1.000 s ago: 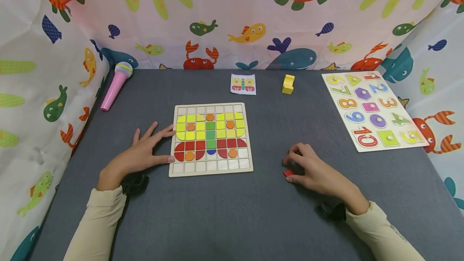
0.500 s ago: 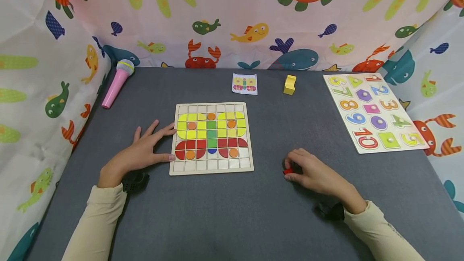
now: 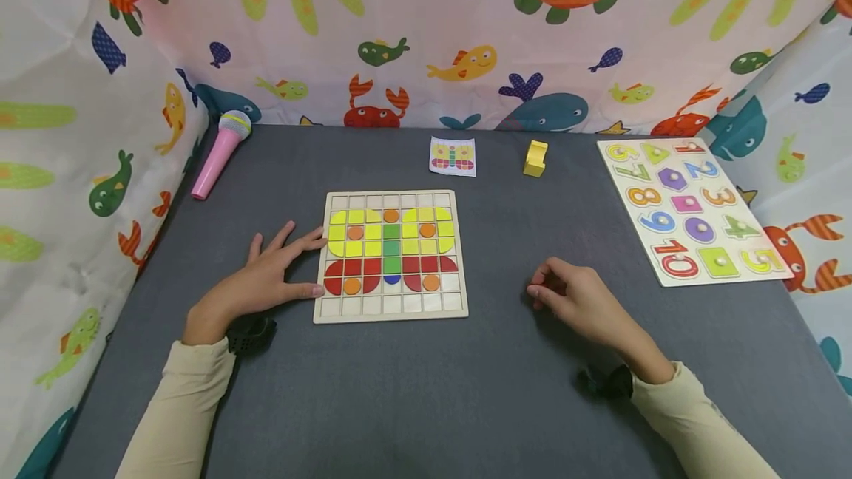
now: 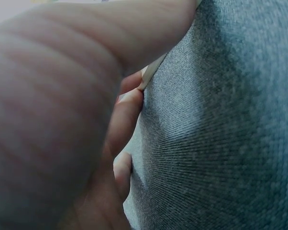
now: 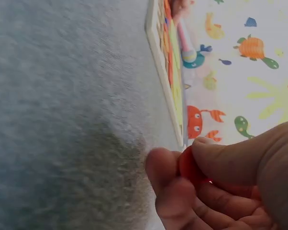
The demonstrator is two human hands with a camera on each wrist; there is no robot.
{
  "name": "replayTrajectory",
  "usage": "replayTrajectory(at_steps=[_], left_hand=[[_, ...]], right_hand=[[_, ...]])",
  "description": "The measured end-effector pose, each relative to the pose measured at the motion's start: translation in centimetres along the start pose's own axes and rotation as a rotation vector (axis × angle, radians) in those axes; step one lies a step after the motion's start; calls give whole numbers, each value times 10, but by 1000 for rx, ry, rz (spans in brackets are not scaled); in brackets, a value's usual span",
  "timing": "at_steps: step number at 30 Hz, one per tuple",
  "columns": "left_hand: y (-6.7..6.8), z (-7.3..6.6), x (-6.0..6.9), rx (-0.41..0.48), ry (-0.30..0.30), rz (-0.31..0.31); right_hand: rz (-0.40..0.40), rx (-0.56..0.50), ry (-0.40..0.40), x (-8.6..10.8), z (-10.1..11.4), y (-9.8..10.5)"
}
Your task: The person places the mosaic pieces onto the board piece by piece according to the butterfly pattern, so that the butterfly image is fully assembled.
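A square wooden grid board (image 3: 393, 307) lies in the middle of the table, bearing flat yellow, orange, green, red and blue pieces in a butterfly pattern. My left hand (image 3: 256, 283) is spread along its left edge, thumb and fingertips touching the rim. To the right of the board, just above the table, my right hand (image 3: 582, 301) pinches a small red piece (image 5: 189, 165) with a rounded edge between thumb and fingers. That piece shows in the right wrist view; in the head view the fingers hide it.
Behind the board lies a small butterfly picture card (image 3: 452, 157), with a yellow block (image 3: 535, 159) to its right. A pink toy microphone (image 3: 221, 154) lies at the back left. A number-and-shape puzzle board (image 3: 695, 213) is at the right. Patterned curtains (image 3: 413, 21) border the table.
My right hand has picked the red piece up off the table and now holds it inside its fingertips, closed further. My left hand stays at the board's edge.
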State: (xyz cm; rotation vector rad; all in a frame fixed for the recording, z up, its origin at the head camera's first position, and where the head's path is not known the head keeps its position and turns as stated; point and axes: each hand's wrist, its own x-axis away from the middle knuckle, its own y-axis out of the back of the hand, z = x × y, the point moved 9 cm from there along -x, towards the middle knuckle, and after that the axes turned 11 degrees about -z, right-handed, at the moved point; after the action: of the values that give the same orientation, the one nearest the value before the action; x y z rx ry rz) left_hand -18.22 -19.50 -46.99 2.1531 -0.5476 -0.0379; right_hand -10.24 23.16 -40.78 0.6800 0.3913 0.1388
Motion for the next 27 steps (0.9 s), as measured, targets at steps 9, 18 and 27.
replayTrajectory(at_steps=[9, 18, 27], left_hand=[[1, -1, -1, 11, -6, -4], [0, -1, -1, 3, -6, -4], [2, -4, 0, 7, -11, -7]], right_hand=[[-31, -50, 74, -18, 9, 1], [25, -88, 115, -34, 16, -10], [64, -138, -38, -46, 11, -26]])
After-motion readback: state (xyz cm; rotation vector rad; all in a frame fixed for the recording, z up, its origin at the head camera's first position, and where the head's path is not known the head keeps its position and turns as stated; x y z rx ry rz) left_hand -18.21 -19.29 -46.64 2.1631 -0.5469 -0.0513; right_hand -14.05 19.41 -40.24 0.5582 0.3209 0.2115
